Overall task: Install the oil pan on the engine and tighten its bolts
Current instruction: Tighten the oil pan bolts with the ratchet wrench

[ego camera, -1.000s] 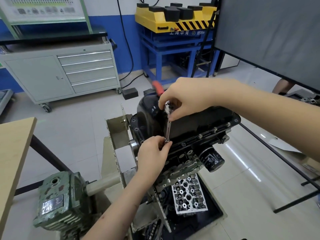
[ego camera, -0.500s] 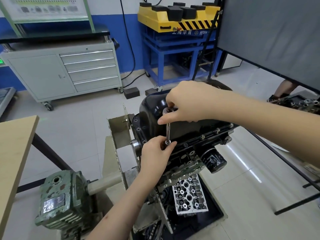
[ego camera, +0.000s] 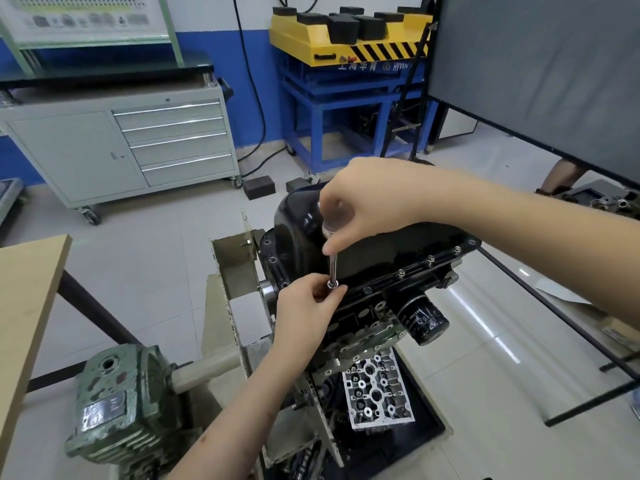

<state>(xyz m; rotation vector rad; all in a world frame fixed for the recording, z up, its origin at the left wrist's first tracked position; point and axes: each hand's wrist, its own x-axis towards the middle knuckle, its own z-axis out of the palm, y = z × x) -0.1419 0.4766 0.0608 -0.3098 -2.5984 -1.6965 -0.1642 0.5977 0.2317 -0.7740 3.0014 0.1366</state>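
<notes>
4 bolts [ego camera: 401, 272] show seated along the near flange of the oil pan [ego camera: 381, 251] — pan already sits on the engine [ego camera: 363, 323]. Right hand [ego camera: 367, 202] pinches the driver [ego camera: 333, 268] top, left hand [ego camera: 311, 306] pinches its socket end at the flange's left corner; several holes look unfilled — roughly midway, I judge.

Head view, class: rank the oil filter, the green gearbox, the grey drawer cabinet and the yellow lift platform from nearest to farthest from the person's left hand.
From the left hand:
1. Oil filter, just to its right, on the engine's side.
2. Green gearbox, lower left, at the stand's end.
3. Grey drawer cabinet, far left, against the wall.
4. Yellow lift platform, at the back, on the blue frame.
</notes>
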